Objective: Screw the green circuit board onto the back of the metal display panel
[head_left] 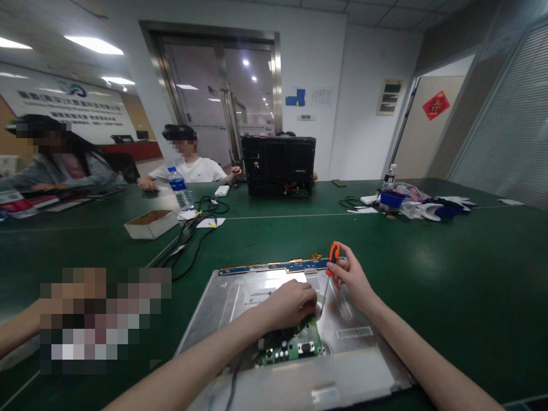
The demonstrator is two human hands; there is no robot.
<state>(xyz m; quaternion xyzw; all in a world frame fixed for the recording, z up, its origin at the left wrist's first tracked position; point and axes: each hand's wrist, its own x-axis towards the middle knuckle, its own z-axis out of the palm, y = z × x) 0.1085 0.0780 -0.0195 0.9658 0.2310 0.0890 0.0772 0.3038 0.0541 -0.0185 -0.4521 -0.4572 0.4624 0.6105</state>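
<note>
My right hand (pixel 351 277) grips the orange-and-black handle of a screwdriver (pixel 333 260) between thumb and fingers. Its thin shaft slants down toward the edge of a green circuit board (pixel 295 347). Curled over the upper part of that board is my left hand (pixel 295 302), close beside the screwdriver's tip; whatever its fingers hold is hidden. Both hands work above a metal display panel (pixel 363 371), lying back side up on the table. A narrow blue circuit strip (pixel 274 267) runs along the panel's far edge. A dark cable (pixel 234 377) trails from the board toward me.
Across the green table (pixel 428 257) stands a black monitor casing (pixel 278 165). To the left are a white open box (pixel 152 224), a water bottle (pixel 180 188) and black cables (pixel 188 240). A plastic-wrapped pile (pixel 419 202) lies far right. Other people sit opposite; another person's arm reaches in at left.
</note>
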